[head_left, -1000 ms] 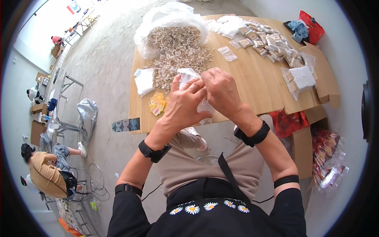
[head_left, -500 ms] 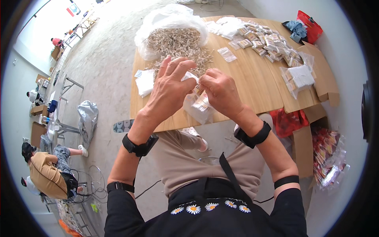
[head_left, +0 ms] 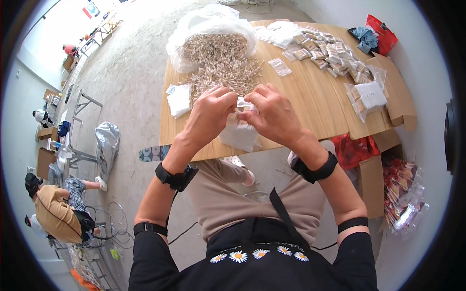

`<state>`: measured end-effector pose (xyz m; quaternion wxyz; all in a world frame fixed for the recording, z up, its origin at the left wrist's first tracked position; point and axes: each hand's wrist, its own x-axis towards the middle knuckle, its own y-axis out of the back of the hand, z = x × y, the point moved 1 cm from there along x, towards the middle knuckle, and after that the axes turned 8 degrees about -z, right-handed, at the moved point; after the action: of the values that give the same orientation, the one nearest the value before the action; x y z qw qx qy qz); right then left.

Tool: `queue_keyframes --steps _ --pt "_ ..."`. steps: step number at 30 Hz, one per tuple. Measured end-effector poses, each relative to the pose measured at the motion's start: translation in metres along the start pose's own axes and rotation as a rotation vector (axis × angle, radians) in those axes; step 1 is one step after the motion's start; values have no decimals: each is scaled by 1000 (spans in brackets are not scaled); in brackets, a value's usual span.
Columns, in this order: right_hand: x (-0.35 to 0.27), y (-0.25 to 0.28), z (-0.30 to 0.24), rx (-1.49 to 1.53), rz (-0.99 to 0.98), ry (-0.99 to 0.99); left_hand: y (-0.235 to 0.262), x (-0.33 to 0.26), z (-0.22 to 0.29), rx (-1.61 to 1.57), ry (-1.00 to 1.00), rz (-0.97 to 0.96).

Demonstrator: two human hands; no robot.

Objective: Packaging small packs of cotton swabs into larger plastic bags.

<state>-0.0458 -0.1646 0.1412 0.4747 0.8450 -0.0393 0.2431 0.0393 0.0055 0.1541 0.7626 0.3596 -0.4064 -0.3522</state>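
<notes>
Both hands work at a small clear plastic bag (head_left: 239,137) near the table's front edge. My left hand (head_left: 209,112) pinches its upper edge with curled fingers. Close beside it, my right hand (head_left: 274,115) is closed on the same edge, thumb pointing left. Something whitish shows inside the bag, too blurred to name. Just beyond my hands lies a heap of thin beige sticks with pale ends (head_left: 218,60), which look like cotton swabs, spilling from a big white plastic bag (head_left: 209,17). To the left of my hands is a stack of flat white bags (head_left: 179,101).
Many filled small packets (head_left: 335,53) are piled at the table's far right, near one flat bag (head_left: 280,67). A larger bag of white packets (head_left: 370,96) stands by an open cardboard box (head_left: 395,89). Other people (head_left: 60,213) sit at tables on the left.
My left hand's raised fingers have curled down onto the bag's edge. Both hands have come lower and nearer each other; the right thumb now shows stretched across the bag.
</notes>
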Motion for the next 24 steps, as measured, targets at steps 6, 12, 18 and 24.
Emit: queue_keyframes --steps 6,12,18,24 --pt "1 -10 2 -8 -27 -46 -1 -5 -4 -11 -18 42" --pt "1 -18 6 72 -48 -95 -2 -6 -11 90 -43 17" --pt "1 -16 4 101 36 -119 -1 -9 -13 139 -31 0" --pt "4 -16 16 90 127 -147 -1 -12 -8 123 -46 28"
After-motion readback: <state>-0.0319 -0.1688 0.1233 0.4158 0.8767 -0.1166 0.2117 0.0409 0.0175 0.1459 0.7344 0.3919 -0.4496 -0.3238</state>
